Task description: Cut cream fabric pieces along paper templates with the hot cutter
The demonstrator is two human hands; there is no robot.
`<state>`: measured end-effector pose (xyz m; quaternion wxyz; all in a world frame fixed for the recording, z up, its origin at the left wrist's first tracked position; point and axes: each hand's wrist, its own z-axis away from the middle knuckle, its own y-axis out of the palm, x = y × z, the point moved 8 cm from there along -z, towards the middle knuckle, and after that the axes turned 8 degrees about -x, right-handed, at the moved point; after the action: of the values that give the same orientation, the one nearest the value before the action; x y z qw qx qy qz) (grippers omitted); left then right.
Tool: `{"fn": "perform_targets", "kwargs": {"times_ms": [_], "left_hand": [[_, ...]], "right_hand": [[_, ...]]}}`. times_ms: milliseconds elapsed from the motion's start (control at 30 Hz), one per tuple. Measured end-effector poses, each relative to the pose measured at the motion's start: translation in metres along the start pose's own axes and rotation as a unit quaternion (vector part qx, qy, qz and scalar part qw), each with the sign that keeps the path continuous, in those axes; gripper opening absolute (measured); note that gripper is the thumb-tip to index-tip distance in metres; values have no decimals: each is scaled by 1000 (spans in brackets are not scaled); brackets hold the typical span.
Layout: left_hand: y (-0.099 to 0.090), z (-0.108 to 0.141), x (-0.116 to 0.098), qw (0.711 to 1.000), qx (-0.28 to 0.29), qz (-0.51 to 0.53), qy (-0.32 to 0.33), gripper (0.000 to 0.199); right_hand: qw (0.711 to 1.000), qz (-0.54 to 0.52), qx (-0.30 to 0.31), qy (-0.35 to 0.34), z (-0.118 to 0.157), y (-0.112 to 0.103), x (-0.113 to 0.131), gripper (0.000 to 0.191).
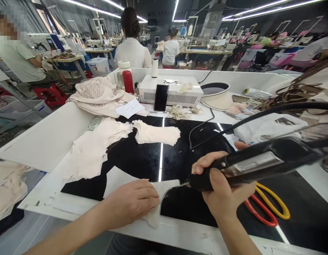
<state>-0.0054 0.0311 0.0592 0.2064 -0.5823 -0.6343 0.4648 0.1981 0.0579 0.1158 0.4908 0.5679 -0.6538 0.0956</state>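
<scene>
My left hand (pixel 134 202) lies flat on a cream fabric piece (pixel 118 179), fingers stretched out, pressing it to the black glass-like work surface (pixel 142 161). One corner of the fabric hangs toward the table's front edge. My right hand (pixel 222 191) is wrapped around a black corded hand-held cutter (pixel 254 163) with a metal strip along its side. The cutter's thin tip (pixel 185 183) meets the fabric's right corner; whether it touches cannot be made out. Beside my right wrist lie scissors with red and yellow handles (pixel 274 209), their blades hidden.
Stacks of cream fabric pieces (pixel 157 133) lie beyond my hands and at left (pixel 86 156). A white vented box (pixel 170 90), phone (pixel 161 98), red bottle (pixel 128 81) and sun visor (pixel 217 95) stand behind. The cutter's cable (pixel 281 108) arcs at right. Other people sit farther off.
</scene>
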Motion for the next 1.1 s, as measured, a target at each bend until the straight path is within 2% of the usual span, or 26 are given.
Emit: {"fn": "perform_targets", "kwargs": {"times_ms": [300,433,567,667,1100], "left_hand": [[24,-39,11,997,-25,-66,11,22],[37,-46,18,996,-6,-93,14,24],[48,-44,24,993,25,-119,12,24],[49,-40,26,991,30,-128,8,27],[42,-39,25,993,-16,-114,7,23]], "right_hand": [[1000,-7,0,-15,-4,3,-13,55],[1000,-19,4,-12,-6,5,-15,53],[1000,-15,0,-17,-8,7,-12,50],[1000,-5,-6,-6,-8,9,-12,50],[1000,-9,5,-11,-7,10,-17,53]]}}
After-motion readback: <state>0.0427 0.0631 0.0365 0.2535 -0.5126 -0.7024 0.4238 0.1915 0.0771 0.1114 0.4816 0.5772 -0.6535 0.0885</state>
